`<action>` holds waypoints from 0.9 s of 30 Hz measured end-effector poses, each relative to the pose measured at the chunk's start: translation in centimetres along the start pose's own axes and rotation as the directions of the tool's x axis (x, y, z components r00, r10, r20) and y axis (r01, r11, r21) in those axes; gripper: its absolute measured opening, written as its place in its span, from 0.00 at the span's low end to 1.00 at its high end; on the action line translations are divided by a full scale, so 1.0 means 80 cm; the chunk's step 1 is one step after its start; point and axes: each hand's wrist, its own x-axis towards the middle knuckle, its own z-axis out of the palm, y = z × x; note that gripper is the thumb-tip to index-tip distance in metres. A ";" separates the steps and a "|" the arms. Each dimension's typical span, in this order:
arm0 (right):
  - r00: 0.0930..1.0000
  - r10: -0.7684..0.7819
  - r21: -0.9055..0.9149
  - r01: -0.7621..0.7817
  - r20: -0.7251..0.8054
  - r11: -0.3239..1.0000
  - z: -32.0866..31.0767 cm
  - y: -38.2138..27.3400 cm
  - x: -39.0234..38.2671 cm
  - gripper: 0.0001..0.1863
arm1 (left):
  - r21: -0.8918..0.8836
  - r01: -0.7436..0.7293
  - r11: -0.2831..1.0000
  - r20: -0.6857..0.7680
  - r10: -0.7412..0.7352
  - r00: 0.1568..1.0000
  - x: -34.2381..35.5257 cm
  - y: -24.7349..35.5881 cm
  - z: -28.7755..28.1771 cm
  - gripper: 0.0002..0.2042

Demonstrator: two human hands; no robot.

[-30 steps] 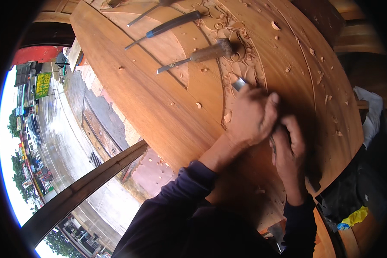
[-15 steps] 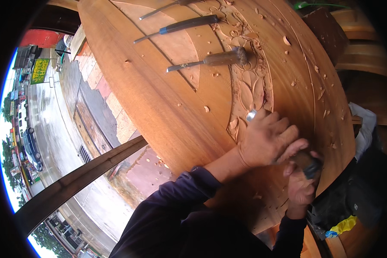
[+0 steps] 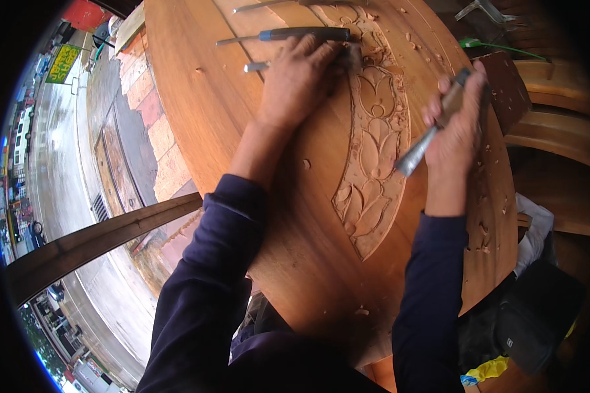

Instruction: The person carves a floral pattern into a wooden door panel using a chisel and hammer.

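Head cam: I note R hand [image 3: 457,137] holding a flared chisel [image 3: 415,154], hdl across palm, grip closed on it; blade points down-L at the carved strip's [image 3: 375,152] R border, inboard of the panel's [image 3: 301,219] R edge. Contact w/ wood: can't tell. L hand [image 3: 297,85] is palm-down over a 2nd chisel [image 3: 255,67] twd the panel's far L edge; tip shows, hdl mostly hidden, so I can't tell if that grip is closed. Blue-banded tool [image 3: 308,33] lies just beyond, L fingertips by its hdl. Shavings [image 3: 484,239] along R edge.
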 end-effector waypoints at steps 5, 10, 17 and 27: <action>0.982 0.004 0.064 -0.016 0.191 0.998 0.031 0.057 0.054 0.24 | -0.055 0.075 0.996 -0.318 -0.088 0.944 0.023 0.012 -0.007 0.16; 0.921 0.055 0.121 -0.109 0.385 0.987 0.088 0.048 0.036 0.27 | -0.705 0.311 0.637 -0.150 -0.563 0.813 0.039 0.039 -0.010 0.18; 0.935 0.069 -0.119 -0.029 0.349 0.992 0.103 0.070 0.041 0.27 | -0.826 0.189 0.532 -0.164 -0.546 0.822 0.040 0.034 0.012 0.23; 0.906 -0.044 -0.085 0.087 0.422 0.993 0.110 0.065 0.028 0.25 | -0.933 0.230 0.276 0.037 -0.562 0.826 0.047 0.052 0.002 0.19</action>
